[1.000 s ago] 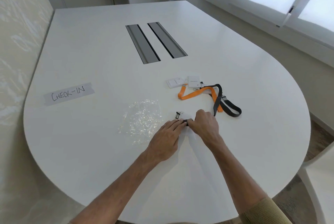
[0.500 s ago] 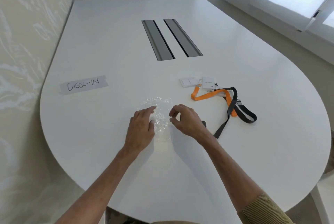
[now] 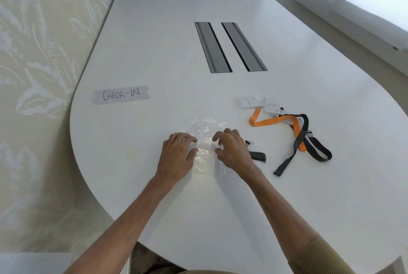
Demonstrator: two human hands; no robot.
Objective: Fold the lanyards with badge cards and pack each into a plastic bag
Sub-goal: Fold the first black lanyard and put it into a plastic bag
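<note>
The bag [image 3: 204,134] lies flat and crumpled on the surface [image 3: 154,52], between your hands. One second ago both hands were pressed together on the folded lanyard [image 3: 257,155]. They have since released it and moved left to the bag.

The left hand [image 3: 176,154] rests on the bag's left edge. The right hand [image 3: 231,150] is at its right edge with bent fingers. The hands are apart, and neither visibly grips anything.

The folded lanyard lies just right of the right hand. Folding of this one therefore appears complete. Next, open the bag mouth.

An orange lanyard [image 3: 271,121] and a black lanyard [image 3: 300,141] remain unfolded further right, beside the cards [image 3: 247,103].
</note>
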